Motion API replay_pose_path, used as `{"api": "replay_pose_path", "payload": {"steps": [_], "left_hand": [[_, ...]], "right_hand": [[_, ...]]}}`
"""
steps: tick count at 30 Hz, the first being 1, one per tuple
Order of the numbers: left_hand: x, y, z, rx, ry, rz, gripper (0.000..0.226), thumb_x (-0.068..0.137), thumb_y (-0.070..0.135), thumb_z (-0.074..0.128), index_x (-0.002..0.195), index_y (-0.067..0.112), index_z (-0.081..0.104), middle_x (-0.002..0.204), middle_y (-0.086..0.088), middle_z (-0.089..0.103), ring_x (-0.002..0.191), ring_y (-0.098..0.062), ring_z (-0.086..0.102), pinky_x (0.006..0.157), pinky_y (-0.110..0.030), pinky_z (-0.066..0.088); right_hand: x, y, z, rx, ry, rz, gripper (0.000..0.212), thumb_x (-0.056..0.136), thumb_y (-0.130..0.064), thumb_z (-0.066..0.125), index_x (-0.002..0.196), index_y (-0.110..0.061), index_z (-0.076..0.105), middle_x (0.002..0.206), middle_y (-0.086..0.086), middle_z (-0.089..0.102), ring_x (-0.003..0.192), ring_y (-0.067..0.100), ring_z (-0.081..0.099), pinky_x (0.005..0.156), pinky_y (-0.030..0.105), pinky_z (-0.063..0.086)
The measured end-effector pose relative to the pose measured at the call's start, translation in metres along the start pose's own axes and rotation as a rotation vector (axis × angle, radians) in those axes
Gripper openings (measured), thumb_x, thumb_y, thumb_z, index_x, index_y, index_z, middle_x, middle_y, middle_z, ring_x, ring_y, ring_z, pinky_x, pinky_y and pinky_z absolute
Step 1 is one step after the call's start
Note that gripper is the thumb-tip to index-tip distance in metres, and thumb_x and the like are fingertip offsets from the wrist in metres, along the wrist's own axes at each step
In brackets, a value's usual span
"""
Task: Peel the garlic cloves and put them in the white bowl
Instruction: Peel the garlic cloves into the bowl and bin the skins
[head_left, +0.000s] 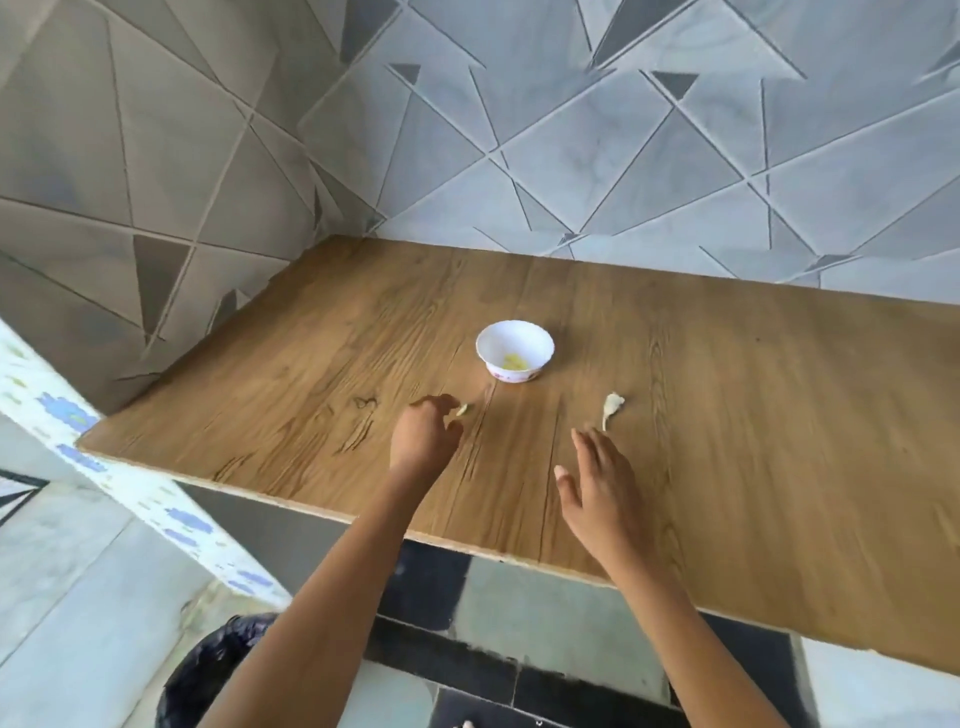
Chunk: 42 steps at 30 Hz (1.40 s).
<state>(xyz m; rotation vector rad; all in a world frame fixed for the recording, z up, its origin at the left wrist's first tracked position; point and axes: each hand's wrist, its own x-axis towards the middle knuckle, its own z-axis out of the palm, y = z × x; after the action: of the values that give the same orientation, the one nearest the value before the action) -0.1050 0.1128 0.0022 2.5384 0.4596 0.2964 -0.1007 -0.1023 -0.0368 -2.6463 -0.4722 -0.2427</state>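
Nearest, right hand (597, 483): fingers straight and spread, holding nothing, just short of a stalked garlic piece (612, 408). Left hand (423, 434): fingers loosely curled beside a small clove (463, 410) on the wooden table (727, 415), grip too blurred to tell. Farther stood the white bowl (514, 351), peeled cloves (511, 362) inside; risk judged: a hasty pinch could flick the small clove off the table, away from the bowl.

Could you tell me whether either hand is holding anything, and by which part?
The right hand holds nothing. The left hand, fingers curled, is at a small pale piece; blur hides whether it pinches it.
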Motion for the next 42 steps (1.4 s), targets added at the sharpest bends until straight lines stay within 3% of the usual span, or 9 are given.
{"api": "replay_pose_path", "payload": {"steps": [4,8,15,18,21,26,29,33,42], "left_hand": [[0.032,-0.006,0.013,0.072,-0.113,0.022,0.030,0.085,0.018,0.062,0.115,0.013,0.065,0.110,-0.008,0.067,0.095,-0.027,0.063,0.079,-0.034,0.052],[0.049,-0.010,0.023,0.139,-0.157,0.138,0.022,0.086,0.005,0.051,0.097,0.008,0.070,0.096,-0.012,0.067,0.086,-0.031,0.062,0.070,-0.034,0.050],[0.083,0.021,-0.002,-0.125,0.047,0.216,0.027,0.081,-0.001,0.054,0.098,0.008,0.072,0.086,-0.008,0.072,0.076,-0.025,0.065,0.061,-0.023,0.041],[0.103,0.050,-0.001,-0.064,-0.028,0.231,0.027,0.083,0.004,0.053,0.097,0.016,0.071,0.097,-0.001,0.071,0.084,-0.021,0.066,0.064,-0.022,0.041],[0.118,0.064,0.014,0.213,-0.159,0.170,0.031,0.086,0.007,0.048,0.102,0.025,0.068,0.107,0.000,0.065,0.093,-0.024,0.063,0.068,-0.026,0.040],[0.129,0.083,0.039,0.421,-0.274,0.081,0.022,0.091,0.013,0.052,0.108,0.014,0.064,0.108,-0.003,0.065,0.102,-0.021,0.061,0.076,-0.024,0.040],[0.128,0.086,0.035,0.396,-0.224,0.070,0.022,0.092,0.014,0.048,0.106,0.015,0.066,0.108,-0.005,0.065,0.099,-0.024,0.061,0.078,-0.027,0.042],[0.090,0.098,0.038,0.215,-0.073,0.322,0.018,0.088,0.009,0.049,0.088,0.011,0.067,0.087,-0.011,0.070,0.067,-0.022,0.058,0.059,-0.028,0.044],[0.052,0.131,0.115,-0.050,-0.245,0.451,0.026,0.081,0.021,0.069,0.104,0.011,0.063,0.098,-0.009,0.066,0.085,-0.025,0.063,0.067,-0.030,0.047]], "right_hand": [[0.007,0.002,0.014,-0.140,-0.076,0.069,0.081,0.096,-0.054,0.002,0.131,0.000,0.051,0.138,0.019,0.049,0.128,0.034,0.047,0.105,0.048,0.035],[0.001,0.004,0.021,-0.188,-0.106,0.121,0.104,0.079,-0.065,-0.025,0.148,-0.006,0.023,0.155,0.013,0.020,0.144,0.028,0.016,0.116,0.039,0.004],[0.000,0.002,0.021,-0.222,-0.099,0.154,0.097,0.081,-0.067,-0.020,0.149,-0.011,0.021,0.157,0.009,0.017,0.145,0.023,0.011,0.115,0.036,-0.001],[0.000,-0.002,0.020,-0.192,-0.108,0.159,0.099,0.076,-0.068,-0.026,0.150,-0.014,0.010,0.158,0.005,0.006,0.145,0.018,-0.001,0.114,0.033,-0.008],[0.000,-0.008,0.021,-0.166,-0.110,0.155,0.096,0.080,-0.068,-0.021,0.150,-0.014,0.016,0.157,0.006,0.010,0.142,0.016,-0.002,0.113,0.034,-0.007],[0.000,-0.003,0.014,-0.182,-0.122,0.230,0.072,0.095,-0.056,0.010,0.139,-0.011,0.044,0.147,0.010,0.040,0.137,0.023,0.034,0.111,0.040,0.018],[0.000,-0.002,0.010,-0.150,-0.121,0.229,0.070,0.098,-0.054,0.011,0.130,-0.010,0.055,0.138,0.010,0.052,0.128,0.024,0.048,0.106,0.043,0.028],[-0.002,0.010,0.009,0.051,-0.075,0.211,0.070,0.095,-0.059,0.016,0.137,-0.012,0.047,0.145,0.007,0.043,0.137,0.019,0.033,0.111,0.038,0.017],[0.000,0.057,-0.014,0.160,0.083,0.214,0.054,0.095,-0.040,0.043,0.141,-0.013,0.041,0.145,0.003,0.043,0.137,0.016,0.035,0.112,0.028,0.026]]}}
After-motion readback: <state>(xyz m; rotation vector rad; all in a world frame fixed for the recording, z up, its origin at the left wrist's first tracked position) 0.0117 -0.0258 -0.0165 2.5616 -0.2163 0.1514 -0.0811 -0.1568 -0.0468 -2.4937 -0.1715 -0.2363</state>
